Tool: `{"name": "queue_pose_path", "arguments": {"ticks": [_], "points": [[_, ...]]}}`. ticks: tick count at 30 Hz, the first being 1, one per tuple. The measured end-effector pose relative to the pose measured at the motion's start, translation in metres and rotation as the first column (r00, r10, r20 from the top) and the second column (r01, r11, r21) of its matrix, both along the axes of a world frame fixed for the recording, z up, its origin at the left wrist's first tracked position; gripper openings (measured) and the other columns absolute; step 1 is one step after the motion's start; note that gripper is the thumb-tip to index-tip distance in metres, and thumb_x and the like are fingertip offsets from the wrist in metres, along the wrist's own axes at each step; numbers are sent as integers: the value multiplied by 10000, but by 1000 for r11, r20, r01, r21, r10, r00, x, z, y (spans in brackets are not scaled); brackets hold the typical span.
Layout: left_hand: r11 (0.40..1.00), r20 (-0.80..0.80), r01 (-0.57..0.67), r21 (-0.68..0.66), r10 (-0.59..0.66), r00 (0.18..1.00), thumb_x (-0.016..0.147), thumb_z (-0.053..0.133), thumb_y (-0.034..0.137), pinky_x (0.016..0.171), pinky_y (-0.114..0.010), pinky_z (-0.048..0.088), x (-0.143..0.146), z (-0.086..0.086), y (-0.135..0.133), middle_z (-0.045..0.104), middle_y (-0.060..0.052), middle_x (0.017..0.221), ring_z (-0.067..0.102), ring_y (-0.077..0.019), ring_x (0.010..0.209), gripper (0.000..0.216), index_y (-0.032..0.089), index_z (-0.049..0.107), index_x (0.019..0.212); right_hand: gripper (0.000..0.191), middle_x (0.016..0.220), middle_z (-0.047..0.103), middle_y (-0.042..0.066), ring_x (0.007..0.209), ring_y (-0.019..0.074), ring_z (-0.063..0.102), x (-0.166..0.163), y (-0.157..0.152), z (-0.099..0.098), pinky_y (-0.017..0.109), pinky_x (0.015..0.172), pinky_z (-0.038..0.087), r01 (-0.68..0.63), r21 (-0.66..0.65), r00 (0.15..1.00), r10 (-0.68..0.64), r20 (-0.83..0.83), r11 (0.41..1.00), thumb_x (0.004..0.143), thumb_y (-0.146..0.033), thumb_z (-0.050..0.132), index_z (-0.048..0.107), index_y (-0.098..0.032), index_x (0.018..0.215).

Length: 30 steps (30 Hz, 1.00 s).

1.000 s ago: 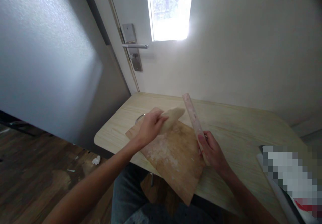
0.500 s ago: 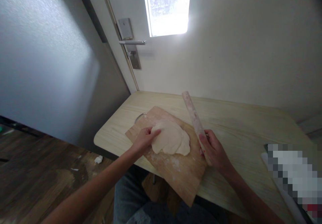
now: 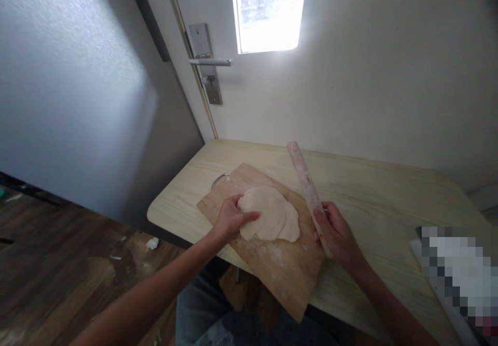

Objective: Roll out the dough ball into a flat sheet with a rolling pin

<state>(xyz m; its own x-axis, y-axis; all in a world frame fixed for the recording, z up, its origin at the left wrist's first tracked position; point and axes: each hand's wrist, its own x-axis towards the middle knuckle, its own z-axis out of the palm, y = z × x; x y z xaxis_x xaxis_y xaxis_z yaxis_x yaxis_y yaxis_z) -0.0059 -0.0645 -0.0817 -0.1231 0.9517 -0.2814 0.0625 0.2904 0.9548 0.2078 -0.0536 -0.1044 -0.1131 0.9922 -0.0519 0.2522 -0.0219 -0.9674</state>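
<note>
A flat round of pale dough (image 3: 272,215) lies on a floured wooden board (image 3: 280,268) that juts over the near edge of a light wooden table (image 3: 373,201). My left hand (image 3: 231,217) pinches the dough's left edge, thumb on top. My right hand (image 3: 337,232) grips the near end of a floury wooden rolling pin (image 3: 306,182), which lies on the table along the board's right side and points away toward the wall.
A metal ring or rim (image 3: 220,180) peeks out behind the board's far left corner. A door with a metal lever handle (image 3: 210,62) and a bright window stands behind the table. A blurred-out object (image 3: 459,273) sits at the right edge. Dark wood floor lies left.
A second ago my left hand held the dough lifted and folded at the board's far end. It has since been laid flat mid-board. My right hand and the pin barely moved.
</note>
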Motion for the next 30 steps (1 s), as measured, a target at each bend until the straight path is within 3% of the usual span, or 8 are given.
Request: {"name": "queue_pose_path", "arguments": {"ticks": [3, 6, 13, 18, 22, 26, 30], "points": [[1000, -53, -8, 13, 9, 999, 525, 667, 207, 484, -230, 437, 0, -2, -2, 565, -9, 660, 530, -122, 563, 291, 126, 522, 764, 295, 517, 416, -76, 386, 85, 430, 1, 0, -1, 222, 365, 377, 6, -8, 1000, -6, 9, 1000, 752, -501, 374, 368, -216, 826], [998, -147, 64, 1, -64, 987, 539, 664, 253, 516, -240, 443, -3, -3, 1, 579, -26, 714, 541, -138, 611, 337, 126, 521, 817, 300, 502, 419, -76, 383, 86, 432, 1, 1, -2, 221, 370, 377, 9, -7, 1000, -9, 19, 1000, 749, -498, 378, 375, -211, 837], [974, -429, 229, -1, -207, 879, 658, 528, 396, 479, -219, 397, -20, -8, 12, 522, 7, 619, 512, -126, 581, 281, 127, 513, 738, 284, 486, 419, -82, 383, 83, 437, 0, 1, -3, 214, 372, 373, 13, -1, 1000, -13, 5, 1000, 743, -481, 393, 387, -210, 828], [977, -230, 206, 62, -187, 955, 604, 600, 287, 506, -218, 431, -20, -13, 11, 531, 6, 756, 521, -112, 620, 543, 150, 341, 1060, 281, 501, 422, -82, 386, 81, 438, 0, 1, -1, 213, 374, 375, 22, 1, 1000, -22, 13, 1000, 743, -481, 391, 384, -213, 828], [961, -50, 236, 146, -231, 972, 637, 570, 251, 536, -234, 449, -18, -17, 10, 534, -3, 813, 530, -108, 635, 657, 195, 194, 1172, 277, 501, 420, -79, 384, 83, 430, 0, 1, 0, 215, 374, 373, 29, -4, 999, -29, 42, 1000, 743, -477, 386, 382, -212, 821], [949, -28, 250, 192, -249, 968, 647, 549, 233, 510, -221, 435, -18, -17, 9, 541, 5, 793, 523, -102, 602, 629, 212, 206, 1173, 276, 478, 418, -79, 384, 89, 434, 0, 1, 0, 219, 381, 372, 17, 4, 998, -17, 55, 1000, 749, -480, 377, 381, -211, 813], [953, -109, 230, 196, -212, 971, 634, 535, 185, 465, -189, 392, -13, -15, 8, 529, 24, 721, 485, -77, 532, 556, 192, 294, 1134, 278, 485, 423, -79, 381, 88, 434, -1, 1, 0, 219, 380, 367, 14, 21, 999, -15, 47, 1000, 749, -485, 375, 379, -213, 806]]}}
